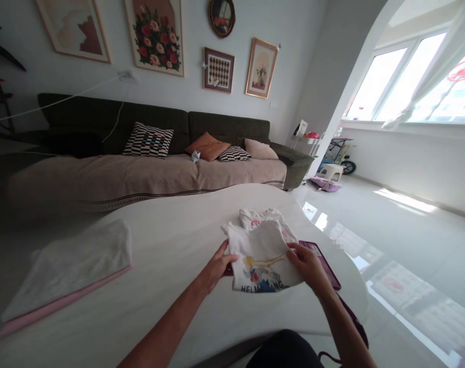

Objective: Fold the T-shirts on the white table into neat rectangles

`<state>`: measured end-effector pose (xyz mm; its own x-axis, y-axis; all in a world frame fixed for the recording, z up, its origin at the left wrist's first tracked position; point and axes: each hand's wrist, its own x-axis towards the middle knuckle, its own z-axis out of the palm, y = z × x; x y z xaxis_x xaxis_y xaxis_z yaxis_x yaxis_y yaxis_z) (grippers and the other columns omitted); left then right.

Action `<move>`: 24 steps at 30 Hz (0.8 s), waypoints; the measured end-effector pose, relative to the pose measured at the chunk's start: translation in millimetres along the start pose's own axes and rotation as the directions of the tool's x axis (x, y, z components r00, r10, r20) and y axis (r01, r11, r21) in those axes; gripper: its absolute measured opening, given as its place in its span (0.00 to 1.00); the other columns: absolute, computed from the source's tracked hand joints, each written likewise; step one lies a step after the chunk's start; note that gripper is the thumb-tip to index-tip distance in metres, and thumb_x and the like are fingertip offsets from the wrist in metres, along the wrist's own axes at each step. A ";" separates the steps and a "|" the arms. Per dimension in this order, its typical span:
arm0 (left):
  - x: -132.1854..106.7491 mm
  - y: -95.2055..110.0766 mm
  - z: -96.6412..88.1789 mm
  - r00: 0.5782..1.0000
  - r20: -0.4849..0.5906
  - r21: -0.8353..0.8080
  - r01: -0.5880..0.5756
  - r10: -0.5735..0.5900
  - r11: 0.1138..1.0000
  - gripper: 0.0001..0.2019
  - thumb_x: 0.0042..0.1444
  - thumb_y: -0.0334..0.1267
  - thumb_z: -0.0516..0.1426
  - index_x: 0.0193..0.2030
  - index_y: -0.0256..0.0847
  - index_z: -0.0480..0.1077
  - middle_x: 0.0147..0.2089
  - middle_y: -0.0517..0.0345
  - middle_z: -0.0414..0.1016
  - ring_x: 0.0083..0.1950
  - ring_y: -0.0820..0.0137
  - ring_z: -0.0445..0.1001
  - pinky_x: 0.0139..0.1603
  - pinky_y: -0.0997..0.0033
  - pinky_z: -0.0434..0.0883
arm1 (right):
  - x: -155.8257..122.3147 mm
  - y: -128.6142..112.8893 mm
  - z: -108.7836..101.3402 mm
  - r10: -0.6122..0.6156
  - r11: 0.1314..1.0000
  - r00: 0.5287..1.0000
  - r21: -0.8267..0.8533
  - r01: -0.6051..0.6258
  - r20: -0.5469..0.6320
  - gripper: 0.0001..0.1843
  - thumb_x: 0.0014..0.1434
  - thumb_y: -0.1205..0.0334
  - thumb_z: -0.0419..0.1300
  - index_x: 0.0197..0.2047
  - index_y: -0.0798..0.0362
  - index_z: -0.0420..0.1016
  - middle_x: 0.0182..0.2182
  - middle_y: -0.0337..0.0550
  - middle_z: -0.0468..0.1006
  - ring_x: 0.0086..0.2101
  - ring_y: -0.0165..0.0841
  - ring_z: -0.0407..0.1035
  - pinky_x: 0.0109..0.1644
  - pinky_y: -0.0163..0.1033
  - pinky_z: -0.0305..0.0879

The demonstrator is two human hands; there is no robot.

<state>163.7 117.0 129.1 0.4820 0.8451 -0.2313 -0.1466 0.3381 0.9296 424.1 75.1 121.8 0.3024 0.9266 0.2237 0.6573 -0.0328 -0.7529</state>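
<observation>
Between my two hands is a folded white T-shirt (261, 250) with a yellow, grey and blue print and dark letters along its near edge. My left hand (219, 267) grips its left side, thumb on top and fingers beneath. On the right side, my right hand (308, 263) pinches the cloth with the thumb and fingers. Another folded white shirt (249, 217) with red-pink lettering lies just behind, partly covered by the held one. Near my right hand lies a flat magenta-edged object (326, 268), partly hidden by that hand. Something dark red shows beneath my left fingers.
A folded stack of white and pink cloth (79, 260) lies at the left of the white table (167, 245). Beyond the table stands a dark green sofa (228, 122) with several cushions. The table's curved edge borders the shiny floor (401, 245) on the right.
</observation>
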 end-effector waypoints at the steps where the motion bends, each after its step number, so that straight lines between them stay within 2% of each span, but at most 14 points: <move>1: 19.1 10.8 5.5 0.999 0.012 0.060 -0.038 0.037 0.998 0.30 0.47 0.33 0.53 0.59 0.48 0.54 0.36 0.59 0.73 0.29 0.74 0.71 0.31 0.74 0.67 | 15.3 2.8 -9.1 -0.008 0.999 0.999 -0.036 0.006 -0.039 0.23 0.50 0.50 0.52 0.44 0.56 0.74 0.20 0.38 0.70 0.23 0.30 0.65 0.25 0.32 0.59; 4: 72.9 32.8 20.1 0.989 -0.042 0.323 -0.123 0.144 0.938 0.27 0.50 0.34 0.52 0.59 0.49 0.55 0.33 0.61 0.72 0.28 0.76 0.70 0.30 0.77 0.66 | 60.0 10.7 -28.7 -0.010 0.977 0.990 -0.212 -0.021 -0.143 0.25 0.54 0.51 0.49 0.49 0.54 0.71 0.26 0.42 0.74 0.28 0.33 0.68 0.31 0.35 0.63; 6: 98.1 32.8 24.7 0.974 -0.132 0.460 -0.102 0.182 0.882 0.26 0.53 0.36 0.52 0.60 0.47 0.53 0.33 0.61 0.71 0.28 0.76 0.69 0.31 0.77 0.66 | 82.1 15.6 -29.4 -0.012 0.921 0.979 -0.384 -0.067 -0.201 0.26 0.55 0.52 0.49 0.55 0.52 0.66 0.36 0.48 0.74 0.35 0.38 0.69 0.37 0.40 0.64; 8: 110.0 20.7 21.0 0.961 -0.202 0.520 -0.058 0.189 0.852 0.27 0.53 0.37 0.53 0.60 0.42 0.53 0.33 0.59 0.71 0.30 0.75 0.70 0.34 0.76 0.66 | 94.0 21.4 -16.3 -0.027 0.841 0.980 -0.535 -0.083 -0.196 0.28 0.56 0.53 0.50 0.59 0.49 0.59 0.49 0.53 0.68 0.45 0.44 0.66 0.44 0.47 0.62; 10: 108.1 2.2 5.6 0.952 -0.237 0.548 -0.033 0.193 0.836 0.28 0.51 0.35 0.55 0.59 0.39 0.54 0.35 0.57 0.71 0.33 0.73 0.70 0.38 0.74 0.66 | 95.7 28.9 9.3 -0.049 0.799 0.994 -0.601 -0.021 -0.100 0.28 0.57 0.52 0.50 0.61 0.46 0.57 0.58 0.54 0.57 0.54 0.49 0.57 0.49 0.52 0.59; 13: 85.3 -19.3 -43.5 0.918 -0.297 0.624 -0.023 0.264 0.781 0.27 0.50 0.35 0.56 0.58 0.39 0.55 0.40 0.54 0.71 0.38 0.71 0.71 0.44 0.72 0.66 | 84.7 43.0 57.2 -0.069 0.822 0.990 -0.556 0.127 0.124 0.25 0.60 0.49 0.46 0.60 0.41 0.57 0.63 0.45 0.48 0.60 0.50 0.44 0.54 0.56 0.52; 14: 73.5 -21.9 -66.1 0.889 -0.327 0.672 -0.021 0.322 0.741 0.27 0.51 0.35 0.55 0.58 0.39 0.55 0.42 0.53 0.71 0.40 0.71 0.71 0.46 0.71 0.66 | 79.7 48.2 71.3 -0.072 0.826 0.980 -0.540 0.164 0.187 0.24 0.60 0.48 0.45 0.60 0.39 0.57 0.63 0.43 0.48 0.61 0.50 0.41 0.55 0.59 0.50; 16: 45.0 -19.4 -116.5 0.798 -0.378 0.799 0.025 0.469 0.601 0.26 0.52 0.36 0.54 0.59 0.39 0.56 0.46 0.51 0.69 0.46 0.69 0.69 0.50 0.69 0.64 | 71.3 58.0 91.2 -0.075 0.819 0.962 -0.534 0.210 0.263 0.23 0.61 0.48 0.43 0.59 0.35 0.57 0.63 0.38 0.49 0.62 0.50 0.36 0.56 0.63 0.44; 18: 11.4 -10.5 -167.1 0.697 -0.421 0.887 0.182 0.581 0.424 0.24 0.54 0.35 0.52 0.58 0.38 0.57 0.49 0.47 0.68 0.51 0.66 0.66 0.54 0.66 0.61 | 67.8 64.6 99.4 -0.079 0.805 0.954 -0.546 0.232 0.289 0.23 0.61 0.48 0.43 0.59 0.34 0.55 0.63 0.38 0.50 0.62 0.49 0.35 0.56 0.65 0.41; 20: -23.6 -1.0 -210.9 0.618 -0.479 0.875 0.388 0.623 0.288 0.21 0.55 0.35 0.50 0.56 0.36 0.60 0.52 0.45 0.66 0.54 0.62 0.64 0.54 0.63 0.60 | 68.0 65.0 99.8 -0.064 0.805 0.951 -0.548 0.228 0.303 0.24 0.61 0.48 0.43 0.60 0.35 0.55 0.63 0.39 0.50 0.62 0.50 0.35 0.55 0.67 0.42; 22: -54.7 4.5 -244.5 0.552 -0.579 0.788 0.566 0.600 0.241 0.19 0.56 0.37 0.49 0.54 0.37 0.63 0.54 0.44 0.65 0.54 0.57 0.63 0.51 0.59 0.62 | 65.7 58.4 99.0 -0.042 0.819 0.957 -0.539 0.197 0.286 0.24 0.60 0.49 0.43 0.59 0.38 0.58 0.62 0.43 0.51 0.61 0.52 0.38 0.53 0.68 0.44; 24: -77.7 5.2 -268.0 0.479 -0.695 0.677 0.688 0.537 0.261 0.19 0.56 0.39 0.47 0.53 0.37 0.65 0.54 0.43 0.65 0.52 0.53 0.64 0.46 0.56 0.64 | 54.1 47.5 101.3 -0.039 0.834 0.970 -0.526 0.164 0.241 0.24 0.60 0.50 0.43 0.58 0.43 0.61 0.61 0.48 0.52 0.61 0.51 0.41 0.53 0.64 0.49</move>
<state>-106.0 164.0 75.0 -0.4477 0.8740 0.1886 0.8780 0.3898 0.2778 401.8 161.6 35.4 0.1013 0.9901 0.0967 0.9613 -0.0723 -0.2659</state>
